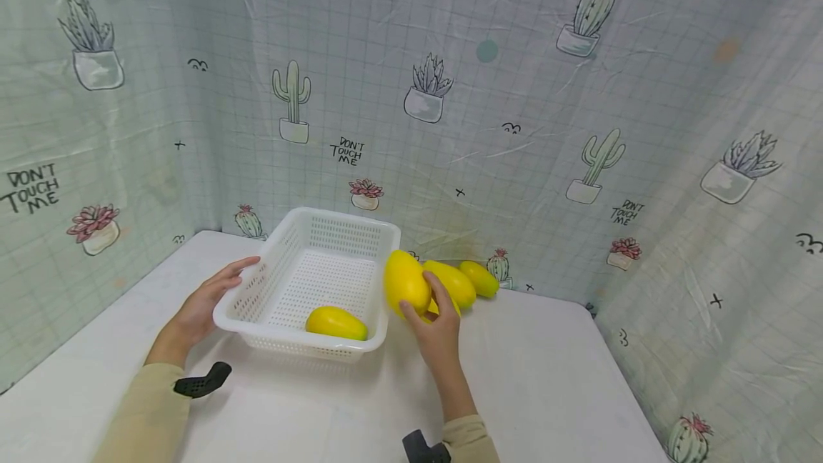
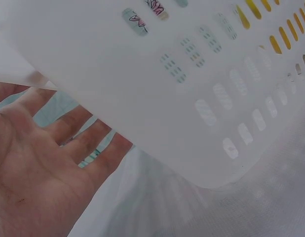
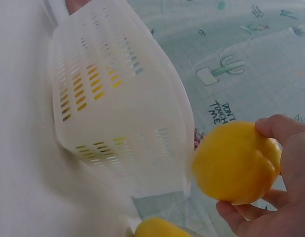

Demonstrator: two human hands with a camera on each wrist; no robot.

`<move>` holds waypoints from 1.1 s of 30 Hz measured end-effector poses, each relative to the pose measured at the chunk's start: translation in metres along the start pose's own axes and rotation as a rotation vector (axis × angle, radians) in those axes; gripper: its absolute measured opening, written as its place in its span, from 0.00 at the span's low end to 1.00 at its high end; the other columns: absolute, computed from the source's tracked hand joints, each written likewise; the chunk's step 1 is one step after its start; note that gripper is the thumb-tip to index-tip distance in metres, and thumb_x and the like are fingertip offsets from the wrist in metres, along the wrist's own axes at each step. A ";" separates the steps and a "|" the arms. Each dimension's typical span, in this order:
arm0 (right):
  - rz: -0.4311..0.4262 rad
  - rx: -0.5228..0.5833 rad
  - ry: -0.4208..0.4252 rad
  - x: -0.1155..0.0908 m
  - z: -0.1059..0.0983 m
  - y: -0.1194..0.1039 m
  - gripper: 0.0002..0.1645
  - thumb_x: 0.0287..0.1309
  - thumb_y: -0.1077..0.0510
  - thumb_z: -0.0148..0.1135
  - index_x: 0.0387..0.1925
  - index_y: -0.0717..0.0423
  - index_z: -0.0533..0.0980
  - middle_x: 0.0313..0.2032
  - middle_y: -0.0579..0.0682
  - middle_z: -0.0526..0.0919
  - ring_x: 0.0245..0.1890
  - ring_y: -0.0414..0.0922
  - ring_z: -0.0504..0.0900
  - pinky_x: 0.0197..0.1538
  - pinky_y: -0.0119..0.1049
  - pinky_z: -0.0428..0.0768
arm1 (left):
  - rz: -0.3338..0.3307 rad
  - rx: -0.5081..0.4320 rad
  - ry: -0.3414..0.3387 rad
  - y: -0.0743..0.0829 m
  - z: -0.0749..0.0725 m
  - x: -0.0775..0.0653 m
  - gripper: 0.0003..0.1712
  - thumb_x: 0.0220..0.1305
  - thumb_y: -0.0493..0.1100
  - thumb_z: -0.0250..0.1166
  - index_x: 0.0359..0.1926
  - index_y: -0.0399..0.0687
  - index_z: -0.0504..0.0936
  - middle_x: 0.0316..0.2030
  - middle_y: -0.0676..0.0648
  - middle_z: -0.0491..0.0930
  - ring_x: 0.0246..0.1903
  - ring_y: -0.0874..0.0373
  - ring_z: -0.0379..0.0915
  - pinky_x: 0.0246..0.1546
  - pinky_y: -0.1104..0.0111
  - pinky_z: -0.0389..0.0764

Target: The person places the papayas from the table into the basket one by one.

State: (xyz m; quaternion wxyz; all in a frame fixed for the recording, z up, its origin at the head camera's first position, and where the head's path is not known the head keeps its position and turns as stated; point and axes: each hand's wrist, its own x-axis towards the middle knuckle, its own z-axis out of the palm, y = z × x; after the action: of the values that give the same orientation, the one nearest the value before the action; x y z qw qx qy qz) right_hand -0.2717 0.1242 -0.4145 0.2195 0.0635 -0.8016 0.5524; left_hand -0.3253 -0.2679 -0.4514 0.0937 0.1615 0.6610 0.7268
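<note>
A white perforated plastic basket (image 1: 308, 284) sits on the table with one yellow mango (image 1: 336, 323) inside, near its front wall. At the basket's left rim is my left hand (image 1: 206, 306). Its fairly straight fingers (image 2: 110, 153) touch the basket and partly disappear behind its wall. My right hand (image 1: 437, 316) grips another yellow mango (image 1: 407, 282) between thumb and fingers, just outside the right rim. In the right wrist view, that held mango (image 3: 236, 163) appears off the table, beside the basket wall (image 3: 142, 123).
More yellow mangoes lie behind my right hand, including a large one (image 1: 455, 283) and a smaller one (image 1: 479, 279) by the backdrop. A cactus-print curtain (image 1: 450, 163) encloses the back and sides of the white table (image 1: 546, 370).
</note>
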 end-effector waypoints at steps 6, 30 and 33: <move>0.021 0.015 -0.030 0.001 0.002 -0.003 0.38 0.48 0.41 0.65 0.61 0.34 0.63 0.62 0.37 0.67 0.61 0.42 0.68 0.50 0.39 0.76 | 0.001 -0.001 -0.001 0.000 0.000 0.000 0.27 0.73 0.47 0.36 0.71 0.56 0.47 0.66 0.47 0.53 0.51 0.62 0.70 0.43 0.67 0.77; 0.020 0.004 -0.162 0.005 0.009 -0.009 0.39 0.48 0.39 0.63 0.63 0.31 0.60 0.62 0.37 0.66 0.59 0.42 0.68 0.54 0.43 0.74 | 0.048 -0.040 -0.055 0.000 0.000 -0.003 0.28 0.73 0.45 0.36 0.71 0.53 0.46 0.64 0.52 0.59 0.50 0.62 0.70 0.42 0.67 0.78; 0.006 -0.010 -0.167 0.005 0.009 -0.010 0.39 0.48 0.37 0.63 0.62 0.30 0.60 0.62 0.36 0.66 0.58 0.42 0.69 0.53 0.41 0.75 | 0.049 -0.047 -0.061 -0.001 0.000 -0.003 0.28 0.73 0.45 0.36 0.71 0.53 0.46 0.63 0.52 0.60 0.49 0.62 0.71 0.42 0.68 0.78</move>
State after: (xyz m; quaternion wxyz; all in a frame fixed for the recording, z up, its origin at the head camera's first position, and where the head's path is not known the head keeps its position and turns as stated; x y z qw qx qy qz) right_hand -0.2753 0.1128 -0.4068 0.1505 0.1058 -0.8202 0.5418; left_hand -0.3230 -0.2688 -0.4524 0.0998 0.1976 0.6362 0.7391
